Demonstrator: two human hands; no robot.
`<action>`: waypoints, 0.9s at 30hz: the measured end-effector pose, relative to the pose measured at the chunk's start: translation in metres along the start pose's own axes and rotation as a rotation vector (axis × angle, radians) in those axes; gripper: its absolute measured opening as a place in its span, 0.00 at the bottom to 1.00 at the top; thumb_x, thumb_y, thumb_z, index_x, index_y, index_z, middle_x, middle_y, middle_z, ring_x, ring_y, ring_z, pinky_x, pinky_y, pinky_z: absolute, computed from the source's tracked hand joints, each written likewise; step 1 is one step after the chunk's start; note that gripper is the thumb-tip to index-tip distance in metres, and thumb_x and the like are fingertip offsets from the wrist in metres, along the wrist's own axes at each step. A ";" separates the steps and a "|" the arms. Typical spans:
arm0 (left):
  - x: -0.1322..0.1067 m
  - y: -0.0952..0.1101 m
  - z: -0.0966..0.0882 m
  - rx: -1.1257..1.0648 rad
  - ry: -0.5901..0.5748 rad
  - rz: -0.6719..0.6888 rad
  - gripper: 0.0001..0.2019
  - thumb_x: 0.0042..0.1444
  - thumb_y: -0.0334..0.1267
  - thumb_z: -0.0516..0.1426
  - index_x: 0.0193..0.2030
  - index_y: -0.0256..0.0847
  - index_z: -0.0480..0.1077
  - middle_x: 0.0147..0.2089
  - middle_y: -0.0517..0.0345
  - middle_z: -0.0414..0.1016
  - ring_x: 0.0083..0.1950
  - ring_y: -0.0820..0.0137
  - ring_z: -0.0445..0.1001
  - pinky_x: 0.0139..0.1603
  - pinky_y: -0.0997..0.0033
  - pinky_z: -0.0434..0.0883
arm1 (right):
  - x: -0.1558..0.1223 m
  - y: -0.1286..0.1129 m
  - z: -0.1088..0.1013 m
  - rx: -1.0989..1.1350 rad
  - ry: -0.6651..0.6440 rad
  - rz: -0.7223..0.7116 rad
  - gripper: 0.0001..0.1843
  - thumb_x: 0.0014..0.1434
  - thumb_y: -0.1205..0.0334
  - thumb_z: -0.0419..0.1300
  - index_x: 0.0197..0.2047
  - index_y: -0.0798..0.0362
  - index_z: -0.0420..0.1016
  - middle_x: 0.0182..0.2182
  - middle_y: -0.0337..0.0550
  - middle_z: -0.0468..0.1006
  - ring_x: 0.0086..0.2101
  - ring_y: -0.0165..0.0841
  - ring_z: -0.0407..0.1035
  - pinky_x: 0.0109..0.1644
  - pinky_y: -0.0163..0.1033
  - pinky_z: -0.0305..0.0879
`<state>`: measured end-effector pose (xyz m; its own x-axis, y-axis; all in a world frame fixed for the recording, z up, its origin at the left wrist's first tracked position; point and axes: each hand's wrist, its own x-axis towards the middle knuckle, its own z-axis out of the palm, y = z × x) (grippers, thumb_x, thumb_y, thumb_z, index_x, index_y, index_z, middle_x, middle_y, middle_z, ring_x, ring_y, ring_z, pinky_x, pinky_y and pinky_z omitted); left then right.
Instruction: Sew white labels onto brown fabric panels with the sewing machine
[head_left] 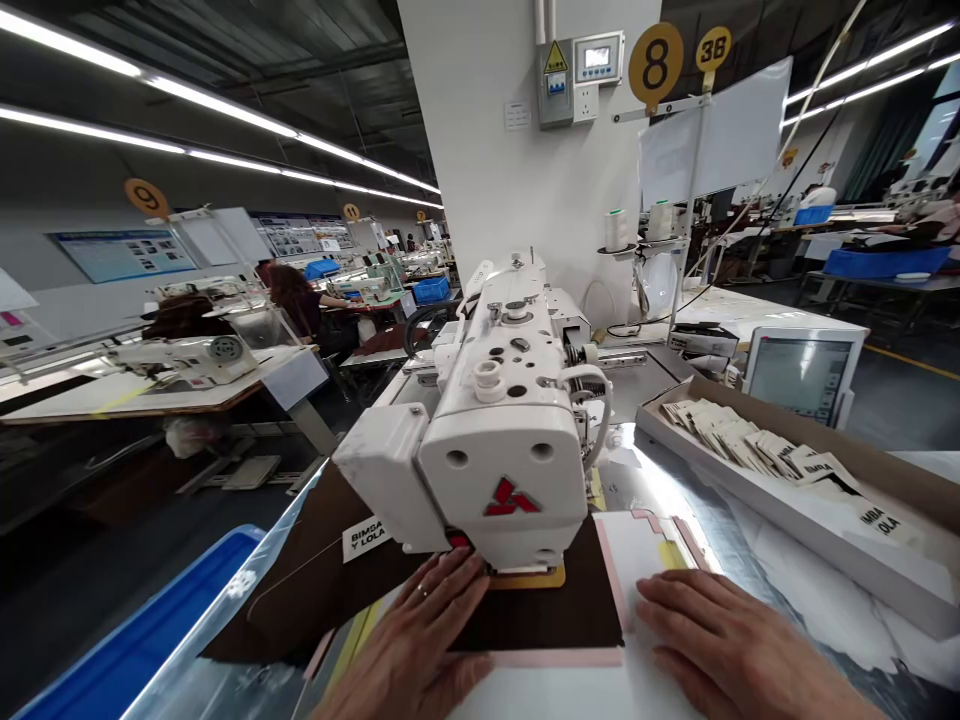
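A white industrial sewing machine (pixel 502 430) with a red emblem stands right in front of me. Dark brown fabric (pixel 547 622) lies beneath its head, edged by pink strips on a white template board (pixel 562 690). My left hand (pixel 427 620) lies flat, fingers stretched over the fabric close to the yellow-edged clamp under the head. My right hand (pixel 727 630) rests flat with spread fingers on the board, to the right of the fabric. Another part of the brown fabric, bearing a white label (pixel 366 538) printed "BIMBA Y LOLA", spreads out to the left. The needle area is hidden by the head.
An open cardboard box (pixel 795 520) of printed labels (pixel 750 445) sits at the right, before a control screen (pixel 802 370). Below the table's left edge is a blue bin (pixel 187 610). Thread cones (pixel 616 230) stand behind. A person (pixel 300 300) sits at another machine, far left.
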<state>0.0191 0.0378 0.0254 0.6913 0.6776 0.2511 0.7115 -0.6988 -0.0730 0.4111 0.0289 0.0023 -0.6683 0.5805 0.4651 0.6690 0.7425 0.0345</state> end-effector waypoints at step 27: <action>0.033 0.030 -0.003 -0.332 -0.011 0.013 0.07 0.69 0.30 0.60 0.43 0.47 0.76 0.47 0.62 0.79 0.53 0.69 0.79 0.71 0.66 0.68 | -0.006 -0.006 0.036 0.125 -0.042 0.022 0.11 0.77 0.62 0.53 0.49 0.45 0.78 0.47 0.42 0.83 0.43 0.37 0.79 0.48 0.41 0.78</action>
<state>0.0631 0.0383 0.0343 0.7026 0.6692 0.2419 0.6240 -0.7428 0.2426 0.3993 0.0328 -0.0326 -0.6687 0.6088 0.4269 0.6396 0.7637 -0.0873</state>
